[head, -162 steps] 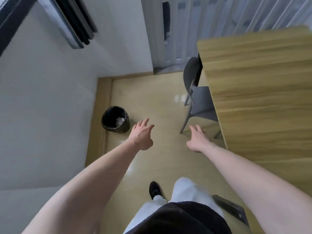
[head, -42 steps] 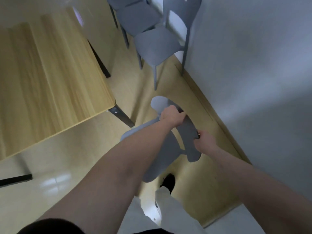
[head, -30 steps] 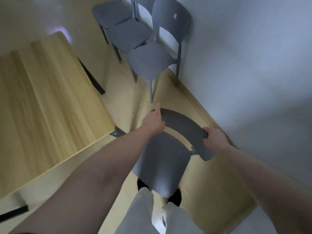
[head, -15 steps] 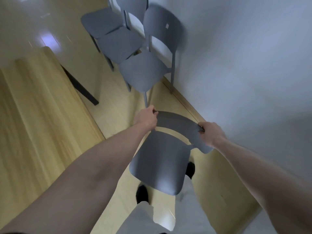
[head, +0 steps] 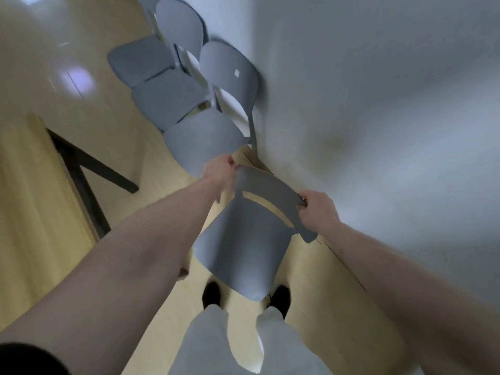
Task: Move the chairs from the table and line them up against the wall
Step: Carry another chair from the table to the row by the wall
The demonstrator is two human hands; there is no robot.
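In the head view both hands clamp the backrest of a grey chair (head: 243, 255): the left hand (head: 219, 169) curls round its far-left corner and the right hand (head: 316, 209) round its near-right end, a wide two-ended hold that likely keeps the chair from swinging. The chair hangs near the wall (head: 378, 104) on the right, just near of the row (head: 189, 104) of grey chairs lined along it, probably so it can go down as the next in line. The surface (head: 32, 212) lies left, well apart.

My arms are bare to the hands; dark short sleeve (head: 24, 355) just visible on the left arm. Light grey trousers (head: 205, 345), black shoes (head: 212, 293), one on each foot.
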